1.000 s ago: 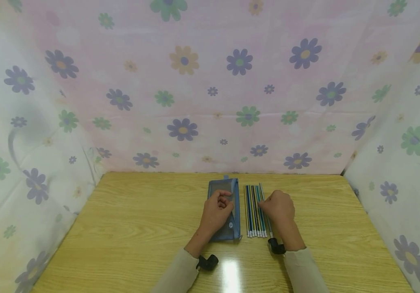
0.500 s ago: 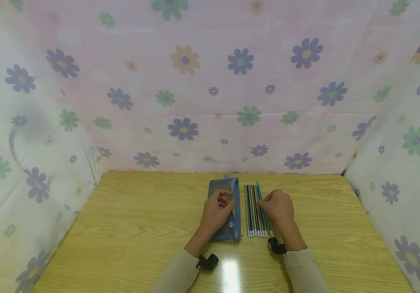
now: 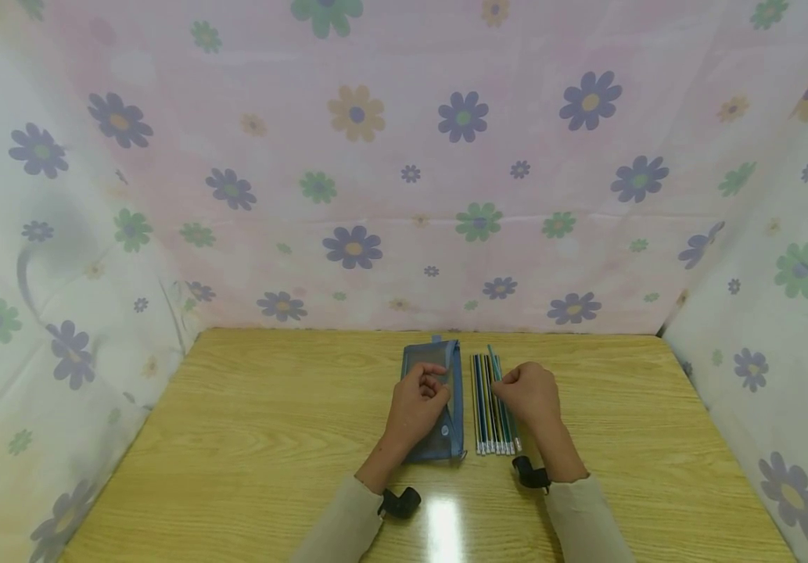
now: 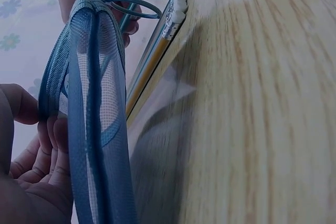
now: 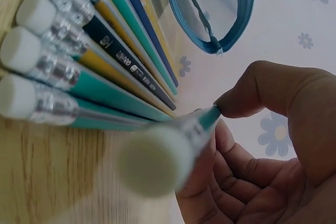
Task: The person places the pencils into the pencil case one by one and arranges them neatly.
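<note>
A teal pencil (image 5: 165, 150) with a white eraser slants over the right side of a pencil row (image 3: 488, 414), pinched between the right hand's (image 3: 533, 392) thumb and finger. The row lies toward the table's (image 3: 270, 407) far edge, erasers facing the near edge. Left of it, the left hand (image 3: 418, 400), fingers curled, pinches a blue mesh zip pouch (image 3: 440, 444) by its rim. Floral cloth (image 3: 411, 195) hangs beyond the far edge.
</note>
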`<state>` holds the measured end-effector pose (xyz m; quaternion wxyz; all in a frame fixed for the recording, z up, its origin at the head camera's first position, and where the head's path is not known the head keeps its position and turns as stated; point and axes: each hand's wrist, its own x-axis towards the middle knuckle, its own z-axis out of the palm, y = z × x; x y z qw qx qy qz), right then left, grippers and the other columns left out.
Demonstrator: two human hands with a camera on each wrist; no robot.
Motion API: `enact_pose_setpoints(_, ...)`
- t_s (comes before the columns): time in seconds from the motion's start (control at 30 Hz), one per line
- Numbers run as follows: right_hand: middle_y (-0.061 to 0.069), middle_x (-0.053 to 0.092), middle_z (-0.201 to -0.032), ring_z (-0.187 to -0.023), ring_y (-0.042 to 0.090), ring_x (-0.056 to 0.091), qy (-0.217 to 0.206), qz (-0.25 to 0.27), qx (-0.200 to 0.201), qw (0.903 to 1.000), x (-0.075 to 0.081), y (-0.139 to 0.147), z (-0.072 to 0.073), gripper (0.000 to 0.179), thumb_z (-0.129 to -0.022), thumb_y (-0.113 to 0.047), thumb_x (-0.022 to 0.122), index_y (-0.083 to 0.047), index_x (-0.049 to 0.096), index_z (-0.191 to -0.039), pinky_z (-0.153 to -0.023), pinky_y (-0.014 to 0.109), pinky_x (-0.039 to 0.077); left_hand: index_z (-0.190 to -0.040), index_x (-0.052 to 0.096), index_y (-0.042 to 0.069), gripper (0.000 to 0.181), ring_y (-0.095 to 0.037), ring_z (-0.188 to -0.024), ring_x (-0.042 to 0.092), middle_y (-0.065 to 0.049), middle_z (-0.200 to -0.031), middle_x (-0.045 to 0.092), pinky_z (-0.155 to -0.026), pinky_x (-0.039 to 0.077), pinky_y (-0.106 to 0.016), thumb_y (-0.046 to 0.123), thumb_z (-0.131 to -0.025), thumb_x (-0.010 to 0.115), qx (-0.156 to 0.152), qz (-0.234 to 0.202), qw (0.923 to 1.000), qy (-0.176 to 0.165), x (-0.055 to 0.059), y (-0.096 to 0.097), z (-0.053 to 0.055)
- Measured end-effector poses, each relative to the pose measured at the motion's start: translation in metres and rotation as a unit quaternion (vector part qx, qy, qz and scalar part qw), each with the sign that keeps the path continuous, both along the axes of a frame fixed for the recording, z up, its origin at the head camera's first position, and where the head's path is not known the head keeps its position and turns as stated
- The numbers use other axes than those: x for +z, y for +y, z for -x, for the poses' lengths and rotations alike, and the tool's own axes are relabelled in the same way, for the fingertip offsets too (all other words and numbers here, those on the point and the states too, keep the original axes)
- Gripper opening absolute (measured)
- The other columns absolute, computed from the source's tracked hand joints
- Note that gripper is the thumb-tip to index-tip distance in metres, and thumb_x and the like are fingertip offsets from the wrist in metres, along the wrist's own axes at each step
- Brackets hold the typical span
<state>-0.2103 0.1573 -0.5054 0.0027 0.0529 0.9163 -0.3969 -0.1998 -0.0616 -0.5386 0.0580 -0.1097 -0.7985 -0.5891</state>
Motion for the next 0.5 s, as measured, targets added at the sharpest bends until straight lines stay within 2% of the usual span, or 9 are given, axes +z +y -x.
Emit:
enact_pose_setpoints(0.23, 0.007, 0.072, -0.071, -0.061, 0.020, 0.063, 0.008, 0.004, -0.007, 0.9999, 0.0023, -0.0047, -0.0017, 0.019, -0.090, -0.017, 0.080, -0.004, 0.077, -0.077, -0.057, 0.036, 0.053, -0.123, 0.069, 0.007, 0.023, -0.013, -0.070, 0.064, -0.002, -0.087, 0.068, -0.061, 0.051, -0.024, 0.007, -0.099, 0.070, 0.005, 0.004, 1.0000, 0.003, 0.0002, 0.0002, 0.0005)
enact_pose_setpoints(0.5, 0.009, 0.073, -0.076, -0.065, 0.021, 0.066, 0.019, 0.018, -0.010, 0.9996, 0.0054, -0.0102, -0.0035, 0.016, -0.089, -0.015, 0.079, -0.001, 0.078, -0.083, -0.059, 0.038, 0.055, -0.123, 0.068, 0.006, 0.024, -0.014, -0.070, 0.063, -0.002, -0.087, 0.067, -0.060, 0.050, -0.024, 0.006, -0.100, 0.070, 0.004, 0.004, 1.0000, 0.008, -0.0007, 0.0001, 0.0008)
